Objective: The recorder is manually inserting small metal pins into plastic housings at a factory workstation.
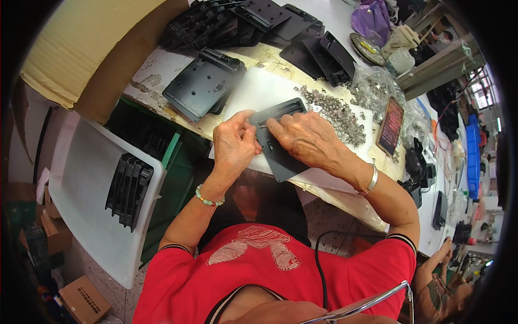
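Observation:
A flat black plastic panel (pixel 284 162) with a slotted raised end lies tilted between my hands over a white sheet. My left hand (pixel 235 141) grips its left edge with curled fingers. My right hand (pixel 307 137) lies over its upper right part, thumb bent down onto the surface near the slot. Whether a small part sits under those fingertips is hidden. Right beside my right hand spreads a pile of small shiny metal clips (pixel 342 119) on the white sheet (pixel 253 86). Another black panel (pixel 202 86) rests on the table just beyond my left hand.
Stacked black panels (pixel 216 24) fill the table's far side. A phone (pixel 390 125) and clear plastic bags (pixel 372 81) stand right of the clips. At left are a large cardboard box (pixel 86 48) and a white board (pixel 91 178) bearing several black parts (pixel 129 189). Another person's arm (pixel 434 262) shows at lower right.

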### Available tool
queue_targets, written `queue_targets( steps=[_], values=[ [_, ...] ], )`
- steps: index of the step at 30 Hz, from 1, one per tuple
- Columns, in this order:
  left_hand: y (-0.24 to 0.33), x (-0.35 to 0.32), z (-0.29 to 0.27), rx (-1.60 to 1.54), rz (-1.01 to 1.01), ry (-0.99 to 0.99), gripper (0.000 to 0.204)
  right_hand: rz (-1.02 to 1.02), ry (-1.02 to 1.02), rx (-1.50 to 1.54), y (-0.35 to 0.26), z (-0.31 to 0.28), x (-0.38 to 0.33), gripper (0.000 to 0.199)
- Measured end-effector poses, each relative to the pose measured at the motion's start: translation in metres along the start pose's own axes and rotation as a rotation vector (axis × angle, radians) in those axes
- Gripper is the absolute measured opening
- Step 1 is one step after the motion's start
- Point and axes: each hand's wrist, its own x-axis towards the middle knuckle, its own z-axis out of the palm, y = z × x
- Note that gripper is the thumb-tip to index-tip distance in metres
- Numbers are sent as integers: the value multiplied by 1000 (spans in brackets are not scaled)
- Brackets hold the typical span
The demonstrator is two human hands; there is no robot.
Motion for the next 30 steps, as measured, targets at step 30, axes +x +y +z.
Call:
queue_targets(
  steps=[30],
  values=[
    [-1, 0, 1, 26, 49, 47, 29, 524, 285, 293, 79, 20, 10, 15]
  ],
)
